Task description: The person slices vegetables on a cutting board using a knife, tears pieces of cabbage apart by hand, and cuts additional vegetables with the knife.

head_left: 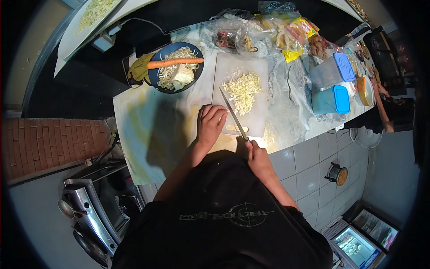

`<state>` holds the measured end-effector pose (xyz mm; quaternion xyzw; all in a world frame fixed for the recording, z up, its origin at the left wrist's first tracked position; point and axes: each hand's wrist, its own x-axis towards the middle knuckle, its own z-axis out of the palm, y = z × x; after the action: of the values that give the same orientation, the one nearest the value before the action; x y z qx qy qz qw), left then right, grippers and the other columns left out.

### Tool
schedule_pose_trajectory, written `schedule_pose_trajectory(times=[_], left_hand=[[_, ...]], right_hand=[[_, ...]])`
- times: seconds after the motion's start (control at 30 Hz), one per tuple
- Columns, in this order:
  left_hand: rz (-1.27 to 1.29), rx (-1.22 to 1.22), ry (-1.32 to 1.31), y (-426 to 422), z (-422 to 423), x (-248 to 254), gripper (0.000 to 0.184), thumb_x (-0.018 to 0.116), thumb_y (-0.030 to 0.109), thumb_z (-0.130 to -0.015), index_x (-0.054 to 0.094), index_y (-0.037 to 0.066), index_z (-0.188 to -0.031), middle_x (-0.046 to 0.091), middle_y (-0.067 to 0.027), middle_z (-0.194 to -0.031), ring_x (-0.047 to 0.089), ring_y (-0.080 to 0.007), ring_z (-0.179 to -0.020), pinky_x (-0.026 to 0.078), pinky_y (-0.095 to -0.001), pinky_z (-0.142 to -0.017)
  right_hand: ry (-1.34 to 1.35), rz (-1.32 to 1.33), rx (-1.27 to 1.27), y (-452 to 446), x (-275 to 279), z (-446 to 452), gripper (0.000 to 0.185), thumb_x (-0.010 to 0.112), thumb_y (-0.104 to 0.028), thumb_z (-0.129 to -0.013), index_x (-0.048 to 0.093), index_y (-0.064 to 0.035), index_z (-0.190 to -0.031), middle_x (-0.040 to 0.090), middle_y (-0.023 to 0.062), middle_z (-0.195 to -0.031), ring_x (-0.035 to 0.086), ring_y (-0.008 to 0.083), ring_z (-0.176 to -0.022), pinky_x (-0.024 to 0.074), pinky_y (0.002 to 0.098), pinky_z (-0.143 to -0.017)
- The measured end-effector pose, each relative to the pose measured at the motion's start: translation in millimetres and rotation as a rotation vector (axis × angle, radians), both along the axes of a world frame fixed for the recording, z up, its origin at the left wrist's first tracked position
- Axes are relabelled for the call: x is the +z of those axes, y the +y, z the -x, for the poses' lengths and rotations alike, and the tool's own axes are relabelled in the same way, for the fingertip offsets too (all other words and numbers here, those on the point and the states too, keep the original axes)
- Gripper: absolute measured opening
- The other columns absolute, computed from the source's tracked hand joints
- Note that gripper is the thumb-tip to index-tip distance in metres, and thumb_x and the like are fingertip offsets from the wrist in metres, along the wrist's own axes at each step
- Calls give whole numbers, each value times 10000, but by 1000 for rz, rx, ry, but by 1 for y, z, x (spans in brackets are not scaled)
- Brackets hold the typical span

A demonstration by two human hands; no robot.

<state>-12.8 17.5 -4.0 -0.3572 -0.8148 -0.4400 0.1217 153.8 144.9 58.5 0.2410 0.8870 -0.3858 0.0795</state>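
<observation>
My right hand [256,157] is closed round the handle of a kitchen knife [234,115], whose blade points away over the white cutting board [218,76]. My left hand [211,123] rests at the board's left edge, close to the blade, with its fingers curled together. Whatever its fingertips may pinch is too small to make out. Finely chopped pale vegetable [243,92], like cabbage, lies heaped on the board, right of the blade. Beyond my left hand stands a dark plate [155,84] with bean sprouts [168,76], a carrot [174,63] and a cabbage chunk [183,76].
Plastic bags of food [286,36] lie along the marble counter's [286,121] far side. Blue-lidded containers [324,101] stand at the right, near another person's arm [381,107]. A stove [87,210] is at lower left; a small stool [337,174] stands on the tiled floor.
</observation>
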Motion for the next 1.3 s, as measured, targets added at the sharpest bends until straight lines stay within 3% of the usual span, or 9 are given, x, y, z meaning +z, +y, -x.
schedule_pose_trajectory(times=[0.17,0.43,0.77,0.97,1.03,1.3], left_hand=[[-1,-6,-14,0,0,1,101,714,13,-808,687,37,-902,671,-48,-953,601,-259,-911,478,-371,-805],[-5,5,-13,0,0,0,99,715,40,-798,686,57,-891,660,-34,-957,592,-253,-931,465,-374,-825],[-8,33,41,0,0,-5,134,731,58,-807,657,59,-919,645,-62,-951,584,-279,-933,465,-395,-820],[2,74,-60,0,0,-9,203,749,80,-803,629,74,-967,634,-91,-918,591,-306,-920,467,-412,-794],[-29,77,-106,0,0,-9,201,750,79,-807,621,74,-961,641,-88,-915,596,-308,-903,471,-412,-781],[-53,61,-138,0,1,-8,198,746,78,-810,611,69,-955,653,-74,-903,600,-311,-893,475,-415,-771]], right_hand=[[-23,18,-23,-4,-9,0,378,423,-306,-1066,529,31,-932,575,304,-639,564,528,-639,419,562,-550],[-81,-147,33,-4,-13,5,349,423,-292,-1059,505,40,-986,597,305,-642,603,518,-647,478,581,-560],[-64,-68,8,4,-10,-5,331,419,-278,-1057,514,32,-996,607,299,-656,613,509,-667,486,591,-584],[-35,-4,-3,0,-2,-4,351,428,-286,-1058,524,33,-948,599,300,-642,607,512,-664,473,585,-582],[8,22,-26,-3,-4,-4,368,427,-303,-1065,529,25,-934,560,294,-613,560,520,-626,411,556,-548],[-21,-2,-3,-3,-12,-1,391,411,-328,-1066,533,22,-942,580,297,-632,575,523,-638,439,571,-565]])
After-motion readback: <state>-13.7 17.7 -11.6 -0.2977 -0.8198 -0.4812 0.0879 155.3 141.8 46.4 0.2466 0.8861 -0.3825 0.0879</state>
